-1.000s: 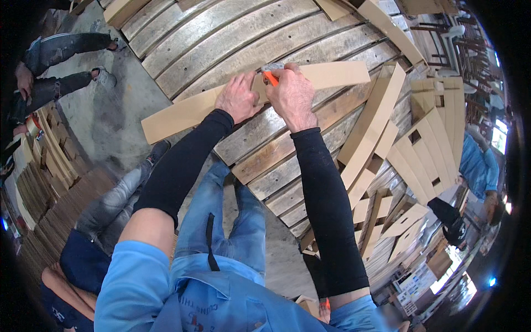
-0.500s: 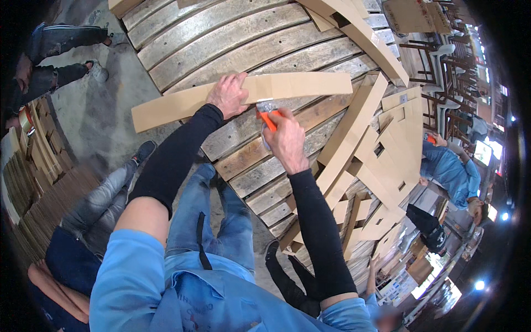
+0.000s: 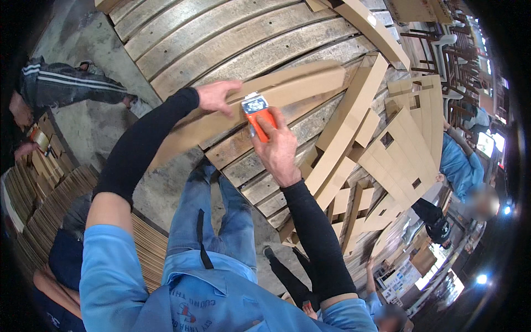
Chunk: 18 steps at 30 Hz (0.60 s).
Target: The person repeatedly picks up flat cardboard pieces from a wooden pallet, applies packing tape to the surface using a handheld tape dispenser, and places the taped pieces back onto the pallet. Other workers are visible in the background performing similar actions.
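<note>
A long folded cardboard strip [image 3: 310, 80], partly blurred, lies across the slatted wooden table [image 3: 193, 41] and juts past its left edge. My left hand [image 3: 218, 97] is over the strip, thumb and fingers apart, with nothing gripped. Just to its right, my right hand [image 3: 278, 150] is wrapped round an orange tape dispenser [image 3: 259, 123], whose metal-looking front end points away from me over the strip's near edge. I cannot tell whether the dispenser touches the cardboard.
Right of the strip lie a long cardboard beam [image 3: 345, 133] and slotted cardboard panels [image 3: 406, 152] in a pile. Another beam [image 3: 376, 30] rests at the far right. Flat cardboard stacks [image 3: 61, 191] stand at left. Other people are on both sides, one in a blue shirt [image 3: 462, 169].
My left hand has come off its grip and opened. The tape dispenser has moved slightly left and turned, its front now facing away. The strip looks shifted and smeared by motion.
</note>
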Motion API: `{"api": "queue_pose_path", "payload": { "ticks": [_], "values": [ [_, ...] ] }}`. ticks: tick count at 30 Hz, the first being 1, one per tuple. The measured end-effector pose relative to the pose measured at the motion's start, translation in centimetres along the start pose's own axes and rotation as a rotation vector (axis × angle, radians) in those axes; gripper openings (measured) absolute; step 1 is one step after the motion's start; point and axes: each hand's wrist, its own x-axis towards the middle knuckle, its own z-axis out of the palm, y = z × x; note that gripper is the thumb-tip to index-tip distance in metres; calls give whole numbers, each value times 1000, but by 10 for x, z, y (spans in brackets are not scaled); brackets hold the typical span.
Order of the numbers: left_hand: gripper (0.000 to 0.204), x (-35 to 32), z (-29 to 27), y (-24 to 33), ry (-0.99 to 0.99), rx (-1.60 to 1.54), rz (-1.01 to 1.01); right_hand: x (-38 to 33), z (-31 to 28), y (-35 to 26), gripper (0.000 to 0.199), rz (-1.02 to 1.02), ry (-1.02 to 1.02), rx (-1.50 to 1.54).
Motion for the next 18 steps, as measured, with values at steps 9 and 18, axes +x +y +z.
{"api": "queue_pose_path", "payload": {
  "ticks": [9,18],
  "values": [
    [57,-52,119,63,647,408,-215,4,19,-4,40,4,-97,-31],
    [49,-48,137,51,615,544,-120,-37,-1,15,47,-8,-186,-7]
  ]
}}
